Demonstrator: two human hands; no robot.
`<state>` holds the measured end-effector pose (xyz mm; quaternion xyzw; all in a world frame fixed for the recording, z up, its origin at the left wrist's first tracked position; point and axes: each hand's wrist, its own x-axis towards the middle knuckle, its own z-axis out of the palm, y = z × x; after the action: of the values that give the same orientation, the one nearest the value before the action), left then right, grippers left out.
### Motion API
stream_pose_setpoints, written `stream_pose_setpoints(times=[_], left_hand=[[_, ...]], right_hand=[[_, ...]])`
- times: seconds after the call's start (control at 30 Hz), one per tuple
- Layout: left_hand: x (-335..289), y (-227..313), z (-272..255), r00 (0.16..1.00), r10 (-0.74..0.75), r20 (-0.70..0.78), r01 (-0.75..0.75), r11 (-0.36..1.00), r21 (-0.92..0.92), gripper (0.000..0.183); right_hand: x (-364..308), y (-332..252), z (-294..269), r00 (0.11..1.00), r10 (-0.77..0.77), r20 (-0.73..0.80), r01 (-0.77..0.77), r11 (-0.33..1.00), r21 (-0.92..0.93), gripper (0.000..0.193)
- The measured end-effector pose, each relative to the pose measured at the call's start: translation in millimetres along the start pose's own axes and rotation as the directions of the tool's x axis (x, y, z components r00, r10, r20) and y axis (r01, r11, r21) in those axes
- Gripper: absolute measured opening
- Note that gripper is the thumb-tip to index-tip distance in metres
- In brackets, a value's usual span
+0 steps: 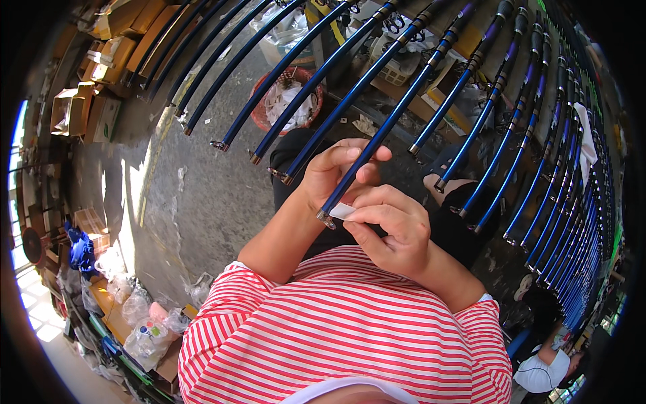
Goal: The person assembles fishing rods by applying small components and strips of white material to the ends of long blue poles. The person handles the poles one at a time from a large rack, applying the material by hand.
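A long, shiny blue fishing rod (385,129) slants down toward me, one of a row lying side by side. Its near end has a small metal fitting (327,219). My left hand (326,176) is closed around this rod a little above the fitting, with its fingertips showing on the far side. Between the thumb and fingers of my right hand (398,229) is a small white slip (342,211), pinched against the rod just above the fitting. Any print on the slip cannot be made out.
More blue rods (225,131) reach in on both sides, crowding densely at the right. Beyond them a red basket (319,102) holds white scraps. Cardboard boxes (116,59) stack at the far left, plastic bags (145,340) lie lower left. Another person (544,372) is at the lower right.
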<state>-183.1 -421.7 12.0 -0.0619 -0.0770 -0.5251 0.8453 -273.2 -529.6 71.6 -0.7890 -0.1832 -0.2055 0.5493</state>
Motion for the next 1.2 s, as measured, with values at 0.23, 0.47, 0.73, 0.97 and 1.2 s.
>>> stream_pose_setpoints(times=[0.23, 0.47, 0.73, 0.97, 1.2], left_hand=[[-0.7, 3.5, -7.3, 1.0, -0.021, -0.008, 0.021, 0.998, 0.058, 0.033], [-0.9, 4.5, -7.8, 0.999, -0.007, -0.048, 0.014, 0.991, 0.132, 0.029], [0.1, 4.9, 1.6, 0.996, -0.015, -0.09, 0.031, 0.984, 0.176, 0.031], [0.6, 6.6, 4.5, 0.996, -0.041, -0.073, 0.058, 0.969, 0.241, 0.034], [4.6, 5.2, 10.4, 0.997, -0.032, -0.074, 0.055, 0.942, 0.33, 0.035]], right_hand=[[2.1, 2.1, 0.7, 0.999, -0.033, -0.001, 0.033, 0.999, 0.017, 0.013], [1.0, 3.4, 1.5, 0.999, -0.035, 0.016, 0.035, 0.999, 0.019, 0.013], [-1.0, 2.5, 2.1, 0.999, -0.02, 0.026, 0.02, 1.0, 0.016, 0.011], [-0.3, 0.4, 3.3, 0.999, -0.032, 0.014, 0.032, 0.999, 0.005, 0.011], [-1.1, 0.8, 3.5, 0.999, -0.042, 0.018, 0.042, 0.999, 0.014, 0.013]])
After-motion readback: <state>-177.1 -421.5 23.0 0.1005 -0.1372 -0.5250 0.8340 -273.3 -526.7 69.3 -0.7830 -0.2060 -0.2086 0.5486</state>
